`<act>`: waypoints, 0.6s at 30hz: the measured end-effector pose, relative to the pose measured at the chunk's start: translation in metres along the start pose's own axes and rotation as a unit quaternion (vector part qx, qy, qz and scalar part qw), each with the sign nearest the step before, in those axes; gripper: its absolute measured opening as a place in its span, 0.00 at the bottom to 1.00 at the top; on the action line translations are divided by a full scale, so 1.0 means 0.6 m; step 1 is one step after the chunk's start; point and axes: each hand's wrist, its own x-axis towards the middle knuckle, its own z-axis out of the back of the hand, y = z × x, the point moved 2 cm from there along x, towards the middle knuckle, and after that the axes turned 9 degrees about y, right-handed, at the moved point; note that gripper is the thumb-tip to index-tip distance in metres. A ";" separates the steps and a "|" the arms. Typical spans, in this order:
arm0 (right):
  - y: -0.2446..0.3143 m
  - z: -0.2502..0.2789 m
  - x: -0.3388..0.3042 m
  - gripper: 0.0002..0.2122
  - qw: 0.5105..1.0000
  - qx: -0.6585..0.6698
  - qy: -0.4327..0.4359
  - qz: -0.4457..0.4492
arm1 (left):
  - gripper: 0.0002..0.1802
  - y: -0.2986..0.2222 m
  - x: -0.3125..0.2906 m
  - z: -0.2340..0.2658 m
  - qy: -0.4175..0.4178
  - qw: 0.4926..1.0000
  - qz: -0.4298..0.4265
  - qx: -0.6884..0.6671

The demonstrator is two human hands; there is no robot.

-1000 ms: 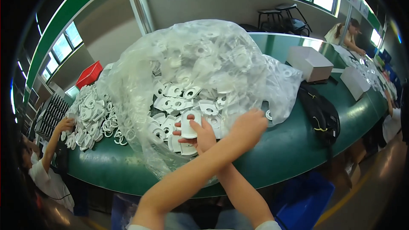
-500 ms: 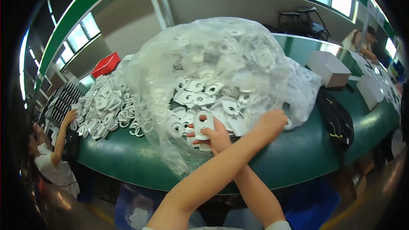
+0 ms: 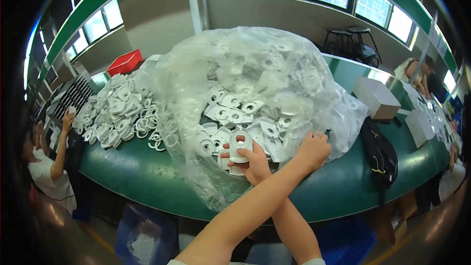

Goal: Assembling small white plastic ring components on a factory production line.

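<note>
My forearms cross, the left over the right. In my right hand (image 3: 257,164) is a white plastic part (image 3: 240,146), an oblong plate with a round hole near its top, gripped between thumb and fingers. Behind it, a large clear plastic bag (image 3: 184,98) lies open toward me, full of similar white parts (image 3: 235,115). My left hand (image 3: 314,152) is beyond the crossing, at the bag's right edge, its fingers curled; whatever they hold, if anything, is hidden.
Loose white parts and rings (image 3: 115,110) are heaped left of the bag on the green table (image 3: 132,169). A red bin (image 3: 124,62) stands behind them. Right are a black bag (image 3: 380,152) and white boxes (image 3: 377,97). Other people sit at both sides.
The view has shifted slightly. The white part in my right hand has tilted and shows its round hole differently. My left hand has turned, its fingers more upward, and a white ring beside it is no longer visible.
</note>
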 end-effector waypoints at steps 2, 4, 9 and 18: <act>0.000 0.002 -0.003 0.22 1.000 -0.020 -0.016 0.006 | 0.07 0.010 -0.019 0.034 -0.085 0.996 0.001 0.007; 0.012 0.022 -0.014 0.22 0.999 -0.043 -0.010 0.006 | 0.11 0.015 -0.066 0.106 -0.219 0.965 -0.041 -0.136; 0.013 0.006 -0.017 0.21 0.995 0.056 -0.069 0.050 | 0.22 0.138 -0.262 0.189 -0.280 0.955 0.067 -0.068; 0.014 0.012 -0.016 0.15 0.985 -0.099 -0.092 0.105 | 0.29 0.140 -0.316 0.131 -0.095 0.986 0.134 -0.005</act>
